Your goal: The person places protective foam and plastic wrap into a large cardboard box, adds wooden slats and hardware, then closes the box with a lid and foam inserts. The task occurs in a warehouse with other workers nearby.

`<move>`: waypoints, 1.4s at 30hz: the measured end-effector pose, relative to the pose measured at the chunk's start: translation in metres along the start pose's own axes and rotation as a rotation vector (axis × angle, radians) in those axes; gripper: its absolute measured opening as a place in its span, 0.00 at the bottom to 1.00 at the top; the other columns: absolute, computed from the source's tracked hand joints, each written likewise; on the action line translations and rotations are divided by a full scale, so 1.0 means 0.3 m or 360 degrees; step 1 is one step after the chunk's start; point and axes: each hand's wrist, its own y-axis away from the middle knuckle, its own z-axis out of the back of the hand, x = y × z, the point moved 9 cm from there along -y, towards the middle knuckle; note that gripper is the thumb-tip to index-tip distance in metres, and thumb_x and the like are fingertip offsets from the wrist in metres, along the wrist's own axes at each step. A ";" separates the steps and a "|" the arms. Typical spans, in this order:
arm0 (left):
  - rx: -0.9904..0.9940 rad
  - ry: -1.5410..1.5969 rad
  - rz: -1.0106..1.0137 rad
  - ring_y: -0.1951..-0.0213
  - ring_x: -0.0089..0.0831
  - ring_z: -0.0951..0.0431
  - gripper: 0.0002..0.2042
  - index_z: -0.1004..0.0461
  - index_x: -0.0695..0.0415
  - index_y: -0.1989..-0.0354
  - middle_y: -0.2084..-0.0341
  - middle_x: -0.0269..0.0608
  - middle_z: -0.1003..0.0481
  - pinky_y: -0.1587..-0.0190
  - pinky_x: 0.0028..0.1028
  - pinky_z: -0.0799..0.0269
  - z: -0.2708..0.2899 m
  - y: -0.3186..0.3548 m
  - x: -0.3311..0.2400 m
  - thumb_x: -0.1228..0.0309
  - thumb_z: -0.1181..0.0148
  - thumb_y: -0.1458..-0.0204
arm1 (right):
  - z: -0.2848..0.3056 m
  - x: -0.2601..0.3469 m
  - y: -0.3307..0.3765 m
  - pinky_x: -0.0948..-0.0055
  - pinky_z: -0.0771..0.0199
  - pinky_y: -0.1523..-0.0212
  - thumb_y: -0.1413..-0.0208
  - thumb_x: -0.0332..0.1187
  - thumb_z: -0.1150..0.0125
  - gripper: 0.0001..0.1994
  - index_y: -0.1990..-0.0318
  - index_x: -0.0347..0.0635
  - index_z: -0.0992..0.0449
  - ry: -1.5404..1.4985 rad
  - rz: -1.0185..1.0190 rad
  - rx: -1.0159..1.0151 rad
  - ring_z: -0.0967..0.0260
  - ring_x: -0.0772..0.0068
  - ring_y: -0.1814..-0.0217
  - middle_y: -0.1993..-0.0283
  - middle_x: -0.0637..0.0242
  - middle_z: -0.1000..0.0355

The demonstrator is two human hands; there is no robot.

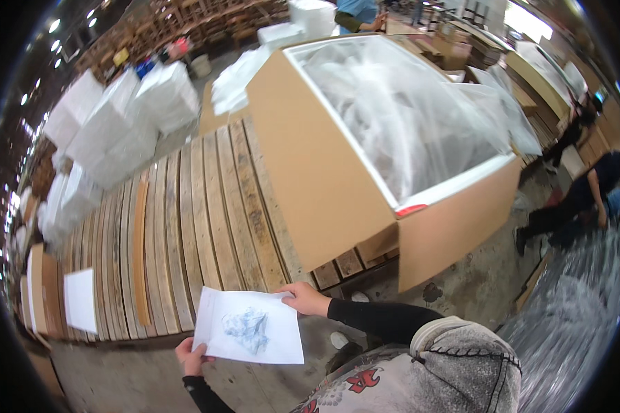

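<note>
A white sheet of paper (213, 320) with a blue-grey printed picture in its middle is stretched between my two hands. Fingers and thumb of my left hand (191, 356) pinch its lower left edge. At its upper right corner my right hand (304, 299) grips it, thumb on top. The sheet is tilted in front of me, above the floor at the edge of a slatted wooden platform (207, 206). Beyond my right hand stands a large open cardboard box (317, 158), its flaps folded outward. Clear plastic film (406, 110) covers what lies inside, within a white foam rim.
White foam blocks (110, 124) are piled at the far left. Another white sheet (81, 301) lies on the platform's left end, near a long wooden strip (142, 248). A co-worker in dark clothes (585, 182) bends at the right, beside shiny plastic wrap (572, 323). Another person (357, 14) stands behind the box.
</note>
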 end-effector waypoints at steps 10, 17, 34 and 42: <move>0.0409 0.0048 -0.0683 0.81 0.32 0.21 0.11 0.27 0.68 0.58 0.72 0.47 0.20 0.82 0.27 0.25 -0.425 0.286 -0.874 0.78 0.40 0.48 | 0.707 0.646 0.236 0.73 0.17 0.69 0.39 0.27 0.45 0.16 0.44 0.33 0.24 -0.0433 0.0166 -0.0150 0.22 0.75 0.67 0.65 0.65 0.22; 0.0717 0.0144 -0.0801 0.80 0.33 0.20 0.12 0.27 0.69 0.55 0.71 0.47 0.20 0.80 0.28 0.24 -1.119 0.338 -1.128 0.77 0.41 0.47 | 1.418 0.696 0.437 0.67 0.14 0.70 0.45 0.26 0.41 0.13 0.53 0.29 0.23 -0.0296 0.0126 -0.0446 0.19 0.67 0.66 0.62 0.59 0.21; 0.0535 0.0221 -0.0560 0.76 0.37 0.16 0.13 0.28 0.66 0.55 0.69 0.49 0.20 0.72 0.33 0.16 -2.082 0.077 -1.400 0.76 0.40 0.47 | 2.496 0.491 -0.027 0.54 0.13 0.67 0.53 0.23 0.36 0.19 0.51 0.26 0.22 0.0137 -0.0036 -0.0660 0.18 0.53 0.64 0.60 0.50 0.21; 0.0557 0.0196 -0.0422 0.73 0.41 0.15 0.08 0.31 0.63 0.61 0.68 0.52 0.20 0.69 0.36 0.15 -2.333 -0.330 -1.442 0.77 0.41 0.47 | 2.733 0.407 -0.361 0.59 0.14 0.70 0.53 0.27 0.35 0.17 0.54 0.29 0.19 0.0797 -0.0186 -0.0876 0.17 0.55 0.64 0.62 0.49 0.20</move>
